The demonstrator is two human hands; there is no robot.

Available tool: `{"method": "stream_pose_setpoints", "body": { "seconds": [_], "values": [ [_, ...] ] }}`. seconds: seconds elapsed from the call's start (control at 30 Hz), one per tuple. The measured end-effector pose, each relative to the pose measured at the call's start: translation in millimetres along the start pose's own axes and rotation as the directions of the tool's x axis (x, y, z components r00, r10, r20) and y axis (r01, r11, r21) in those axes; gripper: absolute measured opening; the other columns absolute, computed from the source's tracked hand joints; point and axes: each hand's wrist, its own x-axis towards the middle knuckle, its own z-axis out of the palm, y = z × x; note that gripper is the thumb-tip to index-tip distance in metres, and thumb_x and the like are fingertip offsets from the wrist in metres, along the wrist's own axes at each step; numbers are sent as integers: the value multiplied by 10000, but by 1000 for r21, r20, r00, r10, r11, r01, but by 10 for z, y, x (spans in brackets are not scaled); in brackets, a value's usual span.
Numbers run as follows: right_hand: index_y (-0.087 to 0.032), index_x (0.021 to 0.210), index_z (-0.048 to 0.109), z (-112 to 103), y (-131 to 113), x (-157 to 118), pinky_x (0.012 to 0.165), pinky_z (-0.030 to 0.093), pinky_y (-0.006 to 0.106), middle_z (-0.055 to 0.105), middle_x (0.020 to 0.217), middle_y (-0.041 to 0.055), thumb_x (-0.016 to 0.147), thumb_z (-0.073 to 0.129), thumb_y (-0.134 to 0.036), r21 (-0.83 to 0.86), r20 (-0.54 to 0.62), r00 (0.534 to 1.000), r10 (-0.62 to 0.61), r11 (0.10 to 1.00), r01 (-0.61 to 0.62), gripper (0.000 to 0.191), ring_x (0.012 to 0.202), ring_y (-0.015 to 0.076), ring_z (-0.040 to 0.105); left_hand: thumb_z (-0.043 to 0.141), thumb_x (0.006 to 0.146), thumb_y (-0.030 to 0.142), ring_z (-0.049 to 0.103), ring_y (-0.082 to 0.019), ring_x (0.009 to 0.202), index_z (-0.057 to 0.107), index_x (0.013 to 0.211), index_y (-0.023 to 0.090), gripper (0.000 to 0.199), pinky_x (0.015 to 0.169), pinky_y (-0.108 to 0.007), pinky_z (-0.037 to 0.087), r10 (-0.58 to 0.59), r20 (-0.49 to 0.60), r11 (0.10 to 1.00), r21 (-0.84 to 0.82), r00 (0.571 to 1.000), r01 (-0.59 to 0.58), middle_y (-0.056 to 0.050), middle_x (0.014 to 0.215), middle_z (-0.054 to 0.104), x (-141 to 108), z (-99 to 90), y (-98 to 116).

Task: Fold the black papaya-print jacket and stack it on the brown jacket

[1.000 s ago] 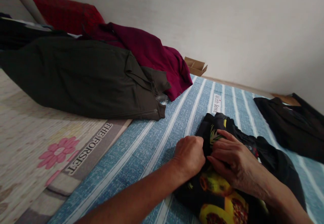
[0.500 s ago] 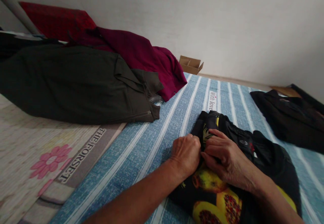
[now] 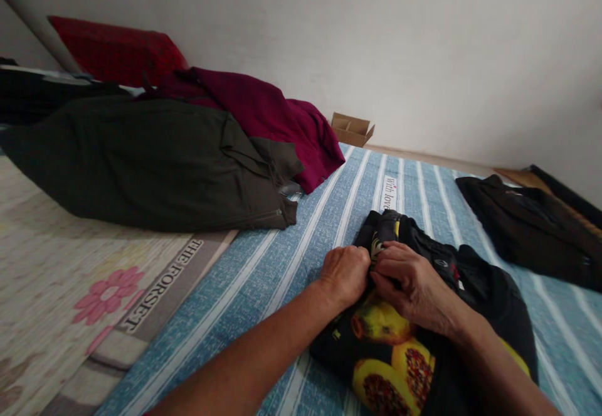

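A black garment (image 3: 376,356) with a yellow fruit print lies folded on the blue-and-white striped sheet (image 3: 291,272), its kind unclear from the folds. My left hand (image 3: 345,272) is closed in a fist at the garment's left edge. Right beside it, my right hand (image 3: 409,284) pinches the cloth, with its fingers curled inward. Both hands meet near the upper left part of the bundle. The fingertips are partly hidden in the dark fabric. A small red-and-white label (image 3: 457,276) shows near the collar.
Dark green trousers (image 3: 164,165) and a maroon garment (image 3: 263,112) lie to the left. A folded black garment (image 3: 527,228) is at the right. Beyond the bed's far edge stand a cardboard box (image 3: 350,128) and a white wall (image 3: 399,46). A flowered mat (image 3: 42,253) covers the left side.
The view has shifted slightly, so the scene sits a little differently in the picture. Both hands keep their grip at the same spot on the black garment.
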Motion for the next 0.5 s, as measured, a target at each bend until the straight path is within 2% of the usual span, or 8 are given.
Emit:
{"method": "stream_pose_setpoints", "body": {
  "seconds": [0.07,0.13,0.33,0.5],
  "values": [
    [-176,576,442,9,19,15,694,378,283,461,618,-8,834,436,-141,-34,-19,999,38,999,-39,261,639,120,440,433,797,155,654,-258,829,618,863,165,196,683,-334,497,28,-29,1000,-2,999,-28,-95,848,684,2,-3,-41],
    [-170,606,489,23,40,34,647,364,268,502,661,12,820,445,-127,-92,-15,997,74,993,-75,224,677,135,460,437,783,129,647,-245,836,611,865,171,197,694,-326,494,60,-54,998,-2,997,-60,-85,869,678,5,-10,-91],
    [-167,706,607,62,74,146,713,385,284,586,769,44,825,480,-143,-368,121,967,224,915,-166,176,787,175,519,419,831,149,628,-197,829,591,856,192,180,709,-282,471,170,-104,983,-48,980,-175,-36,861,654,38,-18,-278],
    [-186,830,655,65,90,244,699,402,280,591,825,54,846,450,-134,-464,174,944,281,869,-173,211,805,184,535,420,821,132,618,-190,792,583,846,181,173,682,-269,456,241,-112,969,-25,964,-245,-35,836,644,67,17,-365]
  ]
}}
